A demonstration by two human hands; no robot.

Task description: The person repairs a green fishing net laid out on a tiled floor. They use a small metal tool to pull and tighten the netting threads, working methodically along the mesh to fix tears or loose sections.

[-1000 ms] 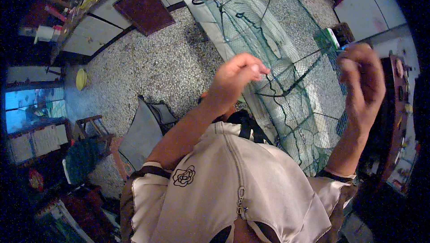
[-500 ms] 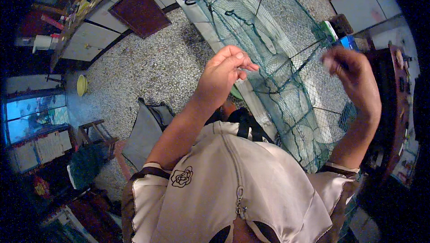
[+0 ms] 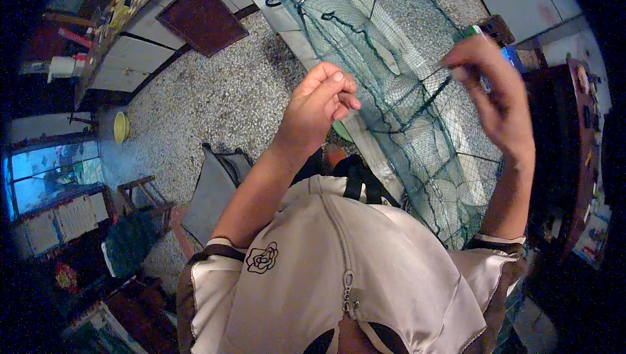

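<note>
A long green mesh net cage (image 3: 420, 148) with dark cords and frame rods stretches from the top of the view down to my right side. My left hand (image 3: 323, 99) is over the net's left edge, with thumb and fingers curled together. Anything in that pinch is too small to make out. Above the net's right side is my right hand (image 3: 492, 86), its fingers bent and smeared by motion near a dark rod of the cage. Whether it grips the rod or a thread is unclear.
A pale board (image 3: 280, 18) runs beneath the net. Around it lies a speckled floor (image 3: 215, 86). A grey fabric piece (image 3: 212, 191) stands at left, with a yellow basin (image 3: 120, 127) farther off. Dark wooden furniture (image 3: 574, 152) lines the right; boxes (image 3: 499, 31) stand behind.
My right hand has swung up and to the left. My left hand has shifted slightly left, its fingers curling in more. The net looks nearly unchanged.
</note>
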